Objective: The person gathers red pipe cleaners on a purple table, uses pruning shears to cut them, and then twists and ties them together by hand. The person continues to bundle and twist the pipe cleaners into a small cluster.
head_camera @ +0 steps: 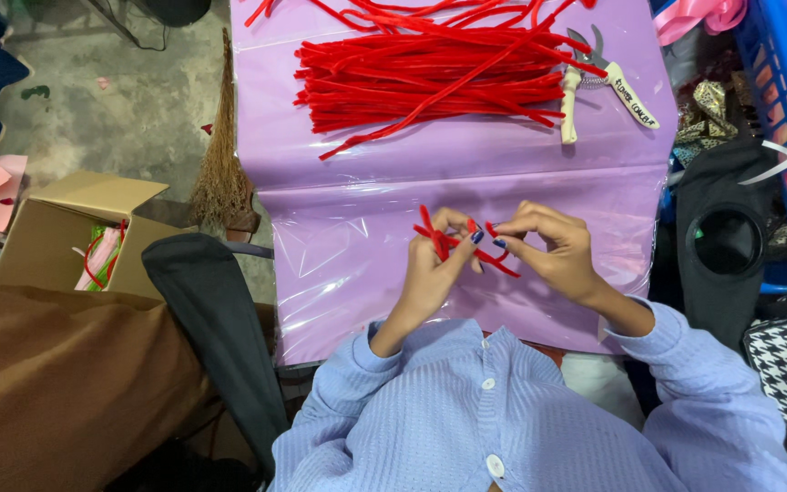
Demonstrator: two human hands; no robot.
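Both hands are working at the centre of the view, just above a purple plastic sheet [539,173] that is covering the work surface. The left hand [432,273] is pinching a small bundle of red pipe cleaners [453,241], its fingers curling closed around the stems so that the short red ends are sticking out toward ten o'clock and a longer end is trailing toward four o'clock. The right hand [553,251] is coming in from three o'clock, its thumb and forefinger closing on the same red stems right where the left fingertips are meeting them, so the two hands are touching at the bundle. Whether the stems are being twisted cannot be told. At twelve o'clock from the hands, well apart, a large pile of long red pipe cleaners [430,73] is lying across the sheet, mostly running side to side. Just at the pile's right end, toward one o'clock, a pair of pruning shears [594,87] with pale handles is resting on the sheet. At nine o'clock, off the sheet, an open cardboard box [66,228] is sitting on the floor, and a straw broom [223,173] is leaning beside the sheet's left edge. At two o'clock a blue plastic basket [781,100] is standing.
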